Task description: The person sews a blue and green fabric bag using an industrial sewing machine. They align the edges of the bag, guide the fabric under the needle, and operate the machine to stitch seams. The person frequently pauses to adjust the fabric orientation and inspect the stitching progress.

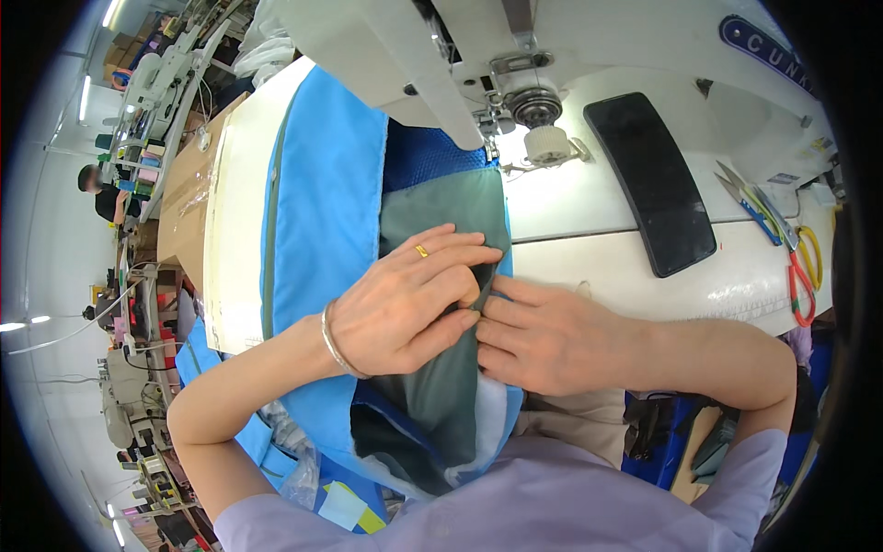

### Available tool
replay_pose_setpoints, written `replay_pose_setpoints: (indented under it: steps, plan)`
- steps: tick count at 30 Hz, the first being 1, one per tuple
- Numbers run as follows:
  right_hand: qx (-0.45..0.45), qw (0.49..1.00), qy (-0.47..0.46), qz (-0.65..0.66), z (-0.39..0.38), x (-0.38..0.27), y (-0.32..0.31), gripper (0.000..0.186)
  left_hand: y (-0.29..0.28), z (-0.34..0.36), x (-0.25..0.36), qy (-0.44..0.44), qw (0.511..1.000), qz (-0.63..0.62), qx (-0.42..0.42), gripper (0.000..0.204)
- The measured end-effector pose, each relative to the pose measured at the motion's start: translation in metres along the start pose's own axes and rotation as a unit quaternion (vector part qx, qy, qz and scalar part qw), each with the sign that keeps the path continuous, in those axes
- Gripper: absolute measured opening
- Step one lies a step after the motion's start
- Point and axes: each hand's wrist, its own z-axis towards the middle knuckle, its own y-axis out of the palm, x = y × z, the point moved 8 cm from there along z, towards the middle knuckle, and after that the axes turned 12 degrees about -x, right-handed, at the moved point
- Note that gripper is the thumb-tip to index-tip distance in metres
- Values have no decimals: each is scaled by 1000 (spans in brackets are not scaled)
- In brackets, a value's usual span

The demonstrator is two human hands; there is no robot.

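Note:
A bright blue fabric piece (326, 184) with a grey-green lining (437, 207) and a dark blue mesh strip (418, 156) lies on the white sewing table, draping over its front edge toward my lap. The mesh end reaches the presser foot (492, 152) of the sewing machine (607, 41). My left hand (395, 304) rests on the lining, thumb and forefinger pinching near its right edge. Close against it, my right hand (552, 336) grips that same edge with bent fingers. What lies between the fingertips is partly hidden.
A black phone (648, 184) lies right of the machine's needle area. Farther right are red-and-yellow-handled scissors (798, 276) and blue-handled snips (759, 216). A cardboard box (189, 207) stands at the left. Beyond it, a person (106, 201) is among other machines.

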Motion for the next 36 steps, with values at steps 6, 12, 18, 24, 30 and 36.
replay_pose_setpoints:
  steps: [6,12,18,24,30,36]
  plan:
    - [43,988,14,-150,-4,-10,-15,25,-1,-2,-6,7,999,-41,15,11]
    - [9,992,30,-124,-5,-3,-14,29,-13,3,-15,-35,982,89,161,33]
    - [7,998,35,-58,-4,3,-14,28,-13,17,-32,-80,969,144,185,48]
    - [-4,999,37,-9,-2,6,-12,28,-7,24,-32,-77,957,225,164,49]
    - [-34,998,48,19,-1,14,-10,33,-10,26,-42,-58,960,224,155,51]
    - [-27,997,67,24,-1,19,-10,35,-13,26,-51,-36,964,215,151,50]
